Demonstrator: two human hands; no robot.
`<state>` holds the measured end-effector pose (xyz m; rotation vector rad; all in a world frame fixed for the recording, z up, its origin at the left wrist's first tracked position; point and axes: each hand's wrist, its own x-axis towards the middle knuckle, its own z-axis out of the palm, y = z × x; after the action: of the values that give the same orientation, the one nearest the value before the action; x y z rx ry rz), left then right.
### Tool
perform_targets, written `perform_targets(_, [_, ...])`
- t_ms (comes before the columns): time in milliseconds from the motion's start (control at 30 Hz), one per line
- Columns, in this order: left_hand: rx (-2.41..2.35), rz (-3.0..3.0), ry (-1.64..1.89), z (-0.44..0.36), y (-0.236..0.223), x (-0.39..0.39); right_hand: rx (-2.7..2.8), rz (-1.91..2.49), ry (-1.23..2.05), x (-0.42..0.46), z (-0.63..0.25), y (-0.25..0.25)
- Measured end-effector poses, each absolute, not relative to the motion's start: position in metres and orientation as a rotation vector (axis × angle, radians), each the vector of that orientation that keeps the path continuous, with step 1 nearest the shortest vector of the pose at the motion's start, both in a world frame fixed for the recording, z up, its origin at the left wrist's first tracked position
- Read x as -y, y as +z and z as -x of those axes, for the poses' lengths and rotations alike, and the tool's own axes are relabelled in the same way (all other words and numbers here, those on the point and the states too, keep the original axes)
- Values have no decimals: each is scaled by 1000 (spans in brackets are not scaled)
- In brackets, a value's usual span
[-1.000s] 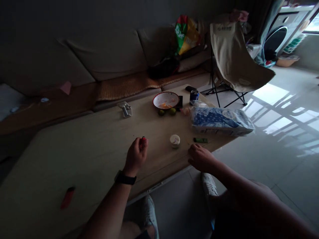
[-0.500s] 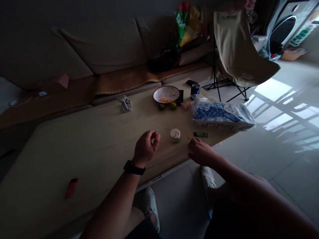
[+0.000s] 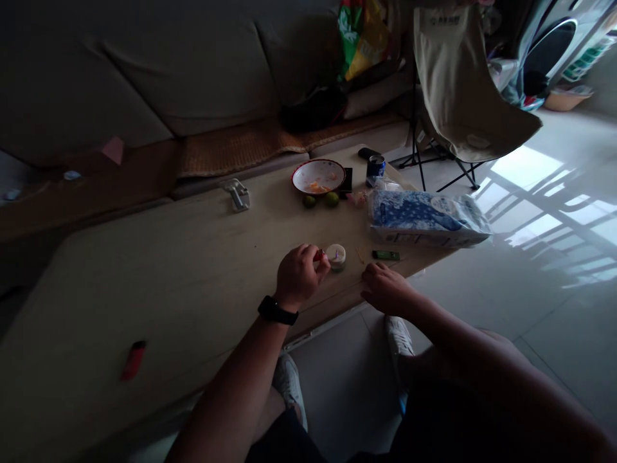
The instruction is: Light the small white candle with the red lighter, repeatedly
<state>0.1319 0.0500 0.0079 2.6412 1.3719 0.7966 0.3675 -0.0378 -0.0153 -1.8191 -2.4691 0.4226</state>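
Observation:
A small white candle [image 3: 336, 253] in a clear cup stands near the table's front edge, a thin wick on top. My left hand [image 3: 301, 273], with a dark watch on its wrist, is closed on a red lighter [image 3: 319, 255]. Its tip points at the candle from close on the left; I see no flame. My right hand [image 3: 383, 286] rests at the table edge to the right of the candle, fingers curled together and nothing visible in them. Just beyond it lie thin small sticks [image 3: 360, 254] and a green lighter-like object [image 3: 386, 255].
On the table [image 3: 168, 276] are a red-rimmed bowl [image 3: 303, 179] with orange scraps, green fruits [image 3: 331, 200], a blue can [image 3: 375, 167], a blue-and-white plastic pack [image 3: 424, 215], a grey holder [image 3: 237, 196] and a red object with a black end [image 3: 134, 360]. A folding chair [image 3: 463, 96] stands behind.
My left hand has moved right with the red lighter, up to the candle. My right hand stays at the table edge. The view has shifted slightly.

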Motion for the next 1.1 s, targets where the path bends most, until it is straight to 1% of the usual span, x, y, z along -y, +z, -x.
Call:
perform_targets(267, [-1412, -2730, 635, -138, 8, -52, 2490, 1851, 427, 37, -365, -14])
perform_targets(500, [-1393, -2748, 625, -141, 8, -51, 2497, 1839, 373, 39, -364, -11])
perform_targets(567, [-1385, -2717, 689, -141, 7, -52, 2497, 1835, 363, 39, -365, -13])
perform_targets(633, [-1392, -2621, 829, -138, 7, -52, 2495, 1835, 360, 39, -365, -14])
perform_targets(733, [-1423, -2373, 1074, -130, 9, -54, 2495, 1829, 363, 39, -366, -16])
perform_targets(833, [-1424, -2140, 1240, -116, 10, -58, 2496, 1831, 358, 39, -366, -16])
perform_targets(933, [-1447, -2035, 1331, -101, 9, -61, 2497, 1843, 357, 39, -366, -15])
perform_targets(1100, [-1478, -2003, 1372, -82, 6, -64, 2509, 1833, 342, 38, -365, -16])
